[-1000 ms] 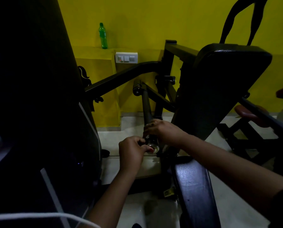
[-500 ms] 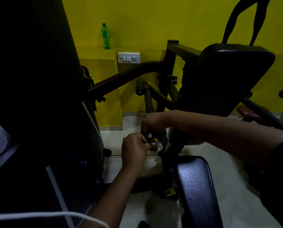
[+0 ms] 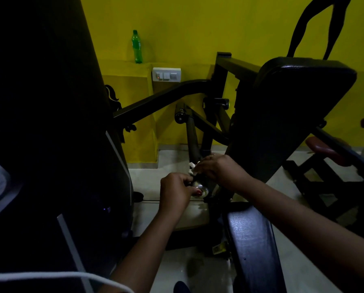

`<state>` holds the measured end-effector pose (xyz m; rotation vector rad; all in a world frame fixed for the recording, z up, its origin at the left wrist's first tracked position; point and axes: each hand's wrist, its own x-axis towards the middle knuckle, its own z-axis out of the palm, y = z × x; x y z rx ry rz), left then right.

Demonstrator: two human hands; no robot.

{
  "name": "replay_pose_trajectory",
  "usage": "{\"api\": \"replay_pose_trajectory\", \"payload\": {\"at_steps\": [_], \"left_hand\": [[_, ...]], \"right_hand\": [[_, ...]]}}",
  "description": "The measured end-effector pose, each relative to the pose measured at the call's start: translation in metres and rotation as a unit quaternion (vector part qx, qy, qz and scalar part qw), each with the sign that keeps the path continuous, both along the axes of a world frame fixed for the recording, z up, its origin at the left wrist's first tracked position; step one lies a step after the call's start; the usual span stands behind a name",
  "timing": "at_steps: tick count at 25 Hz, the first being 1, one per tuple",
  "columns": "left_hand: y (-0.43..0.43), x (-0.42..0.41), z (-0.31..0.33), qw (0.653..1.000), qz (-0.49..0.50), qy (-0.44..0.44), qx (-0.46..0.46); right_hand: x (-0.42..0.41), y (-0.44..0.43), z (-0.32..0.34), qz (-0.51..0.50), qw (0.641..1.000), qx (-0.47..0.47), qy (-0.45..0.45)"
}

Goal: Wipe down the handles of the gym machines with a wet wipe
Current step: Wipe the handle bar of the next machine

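Head view: wet wipe point(image 3: 192, 168) sits bunched against the black handle point(image 3: 191, 136) just above its chrome end, gripped by the right hand point(image 3: 219, 171), fingers curled round both. Left hand point(image 3: 175, 194) fingers pinch the chrome end. Green bottle point(image 3: 137, 47) stands on the yellow ledge point(image 3: 122, 68) behind

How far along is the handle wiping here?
Done: nothing visibly finished. In hand: the right hand grips the white wipe around the handle low down, while the left hand holds the chrome cap. Left: likely the handle's upper length, which the wipe does not reach.
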<state>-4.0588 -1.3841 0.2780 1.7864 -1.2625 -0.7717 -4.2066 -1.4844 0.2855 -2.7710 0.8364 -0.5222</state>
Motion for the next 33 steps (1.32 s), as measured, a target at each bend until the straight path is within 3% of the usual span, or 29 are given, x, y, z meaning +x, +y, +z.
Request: {"api": "replay_pose_trajectory", "payload": {"at_steps": [5, 9, 10, 12, 14, 16, 17, 18, 22, 25, 27, 28, 30, 33], "left_hand": [[-0.008, 0.004, 0.004, 0.998, -0.045, -0.029, 0.033], [-0.009, 0.002, 0.002, 0.993, -0.083, -0.067, 0.042], [-0.009, 0.002, 0.001, 0.991, -0.088, -0.096, 0.038], [-0.011, 0.003, 0.005, 0.985, -0.097, -0.136, 0.036], [-0.013, 0.005, 0.008, 0.984, -0.107, -0.138, 0.046], [-0.013, 0.005, 0.014, 0.980, -0.108, -0.157, 0.057], [-0.014, 0.004, 0.015, 0.978, -0.107, -0.166, 0.061], [-0.014, 0.004, 0.013, 0.978, -0.105, -0.171, 0.063], [-0.011, 0.001, 0.007, 0.976, -0.101, -0.185, 0.052], [-0.011, 0.003, 0.004, 0.980, -0.113, -0.152, 0.060], [-0.014, 0.004, 0.001, 0.981, -0.129, -0.129, 0.067], [-0.016, 0.004, 0.000, 0.981, -0.136, -0.117, 0.071], [-0.019, 0.004, -0.002, 0.980, -0.146, -0.107, 0.088], [-0.028, 0.009, -0.006, 0.980, -0.159, -0.049, 0.106]], "right_hand": [[0.039, 0.001, -0.029, -0.227, 0.969, 0.044, -0.092], [0.025, 0.043, -0.049, -0.343, 0.872, 0.177, -0.302], [0.023, 0.059, -0.055, -0.346, 0.818, 0.257, -0.380], [0.027, 0.065, -0.065, -0.354, 0.669, 0.428, -0.494], [0.038, 0.043, -0.068, -0.355, 0.549, 0.566, -0.502], [0.051, 0.029, -0.059, -0.312, 0.373, 0.687, -0.540], [0.055, 0.030, -0.058, -0.288, 0.319, 0.707, -0.562], [0.057, 0.034, -0.057, -0.254, 0.294, 0.716, -0.581], [0.044, 0.055, -0.067, -0.225, 0.317, 0.725, -0.569], [0.043, 0.025, -0.068, -0.304, 0.371, 0.712, -0.513], [0.049, 0.002, -0.060, -0.324, 0.400, 0.672, -0.533], [0.052, -0.004, -0.057, -0.339, 0.438, 0.623, -0.552], [0.051, -0.001, -0.057, -0.366, 0.559, 0.499, -0.553], [0.037, 0.028, -0.070, -0.337, 0.725, 0.346, -0.491]]}}
